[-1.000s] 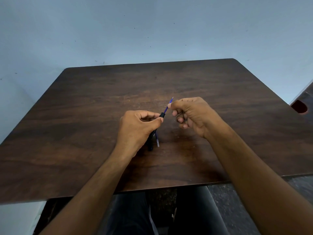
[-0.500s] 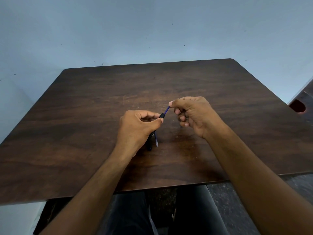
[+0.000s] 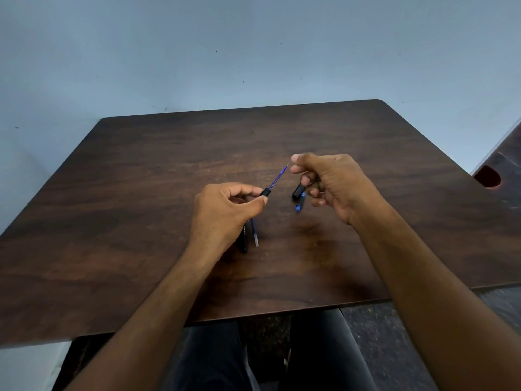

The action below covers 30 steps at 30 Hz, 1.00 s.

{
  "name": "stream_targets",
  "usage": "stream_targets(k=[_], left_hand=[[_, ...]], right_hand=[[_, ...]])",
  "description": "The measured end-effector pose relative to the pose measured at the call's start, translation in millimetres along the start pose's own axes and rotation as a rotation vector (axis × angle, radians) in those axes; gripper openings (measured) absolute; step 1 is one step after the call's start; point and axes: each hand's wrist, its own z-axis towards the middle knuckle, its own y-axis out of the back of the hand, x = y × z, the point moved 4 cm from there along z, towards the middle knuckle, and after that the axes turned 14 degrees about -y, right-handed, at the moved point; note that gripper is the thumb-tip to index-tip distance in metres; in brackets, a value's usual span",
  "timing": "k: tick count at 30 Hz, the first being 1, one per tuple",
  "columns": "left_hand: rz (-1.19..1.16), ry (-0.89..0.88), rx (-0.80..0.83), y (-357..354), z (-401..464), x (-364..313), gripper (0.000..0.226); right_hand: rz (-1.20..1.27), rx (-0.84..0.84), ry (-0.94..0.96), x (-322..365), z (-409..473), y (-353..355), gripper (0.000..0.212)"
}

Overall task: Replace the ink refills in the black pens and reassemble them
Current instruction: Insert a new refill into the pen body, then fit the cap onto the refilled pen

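Observation:
My left hand (image 3: 225,213) grips a black pen barrel (image 3: 264,192) above the dark wooden table (image 3: 141,193). A thin blue ink refill (image 3: 277,179) sticks out of the barrel's front end, pointing up and to the right, its tip just clear of my right thumb. Below my left hand another black pen piece (image 3: 244,241) and a second refill (image 3: 255,234) show, partly hidden by the palm; whether they lie on the table or are held I cannot tell. My right hand (image 3: 335,187) curls around a short black pen piece (image 3: 298,191) with a small blue part (image 3: 300,203) hanging beneath it.
The table's near edge runs just above my knees. A pale blue wall rises behind the far edge. At the far right, part of another dark surface with a reddish hole (image 3: 487,176) shows.
My right hand has let go of the refill tip and drawn slightly right, showing the black piece in its fingers. The refill now stands out from the barrel again.

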Motion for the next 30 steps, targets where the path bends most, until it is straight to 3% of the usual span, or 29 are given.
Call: stream_targets(k=[3, 6, 15, 24, 30], left_hand=[[0.032, -0.037, 0.007, 0.6, 2.0, 0.4, 0.014], [0.106, -0.099, 0.031, -0.5, 4.6, -1.1, 0.019], [0.197, -0.156, 0.042, -3.8, 8.8, -3.0, 0.016], [0.208, -0.181, 0.043, -3.5, 10.6, -1.3, 0.017], [0.218, -0.180, 0.059, -4.6, 10.9, -0.2, 0.016]], right_hand=[[-0.070, -0.116, 0.006, -1.0, 5.1, 12.2, 0.019], [-0.291, -0.254, -0.011, -6.9, 10.7, 19.4, 0.027], [-0.710, -0.335, -0.113, -12.2, 23.9, 9.9, 0.041], [-0.762, -0.329, -0.194, -13.2, 26.8, 5.4, 0.034], [-0.609, -0.276, -0.248, -16.0, 28.6, 8.6, 0.022]])
